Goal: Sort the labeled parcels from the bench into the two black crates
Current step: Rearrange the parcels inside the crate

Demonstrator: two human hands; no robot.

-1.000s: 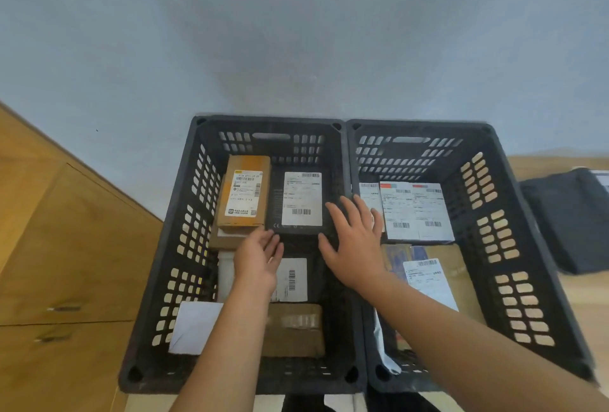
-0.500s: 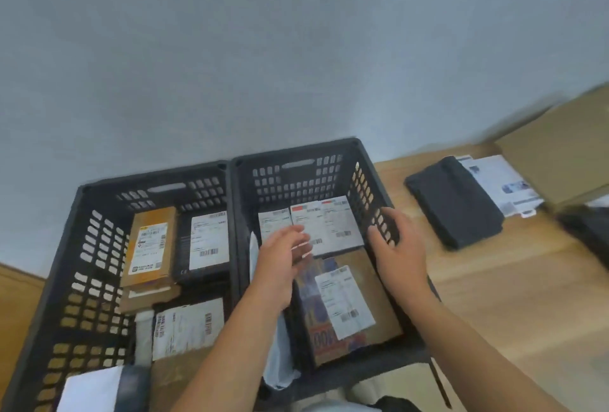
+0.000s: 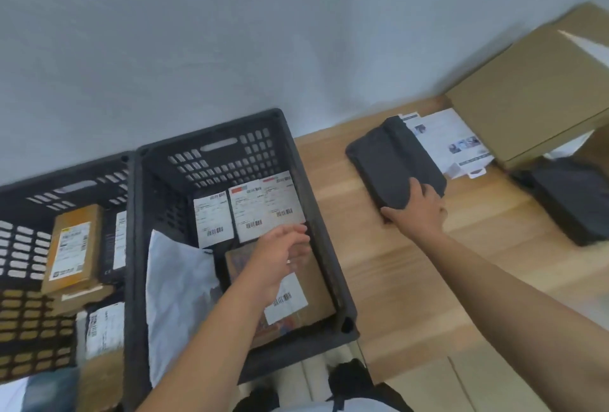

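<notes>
Right hand point(image 3: 417, 210): grips the near end of a dark grey soft parcel point(image 3: 392, 161). The thumb lies across the top and the fingers curl round the near edge.
Dark grey soft parcel: lies flat on the wooden bench point(image 3: 412, 296), well to the right of the crates and angled toward the wall. No label shows on its upper face.
Left hand point(image 3: 280, 260): holds nothing, fingers loosely spread and slightly bent. It is over the right crate point(image 3: 230, 161), above a brown cardboard parcel point(image 3: 313, 293). Contact cannot be told.
Right crate: black lattice plastic, standing against the left crate point(image 3: 75, 190). At the far end are flat parcels showing three white barcode labels point(image 3: 250, 210) side by side. A white poly mailer point(image 3: 178, 289) leans along the left wall. The brown cardboard parcel sits at the near right with a white label.
Left crate: partly cut off by the frame edge. It holds an orange-brown box point(image 3: 72, 247) with a label and a black box point(image 3: 115, 243) just beside it. More labelled packets lie nearer, blurred.
Bench, far right: a white printed packet point(image 3: 448, 138) is tucked partly under the grey parcel's far side. A large cardboard box point(image 3: 527, 92) overhangs it. A second black bagged parcel point(image 3: 570, 204) sits at the right edge.
</notes>
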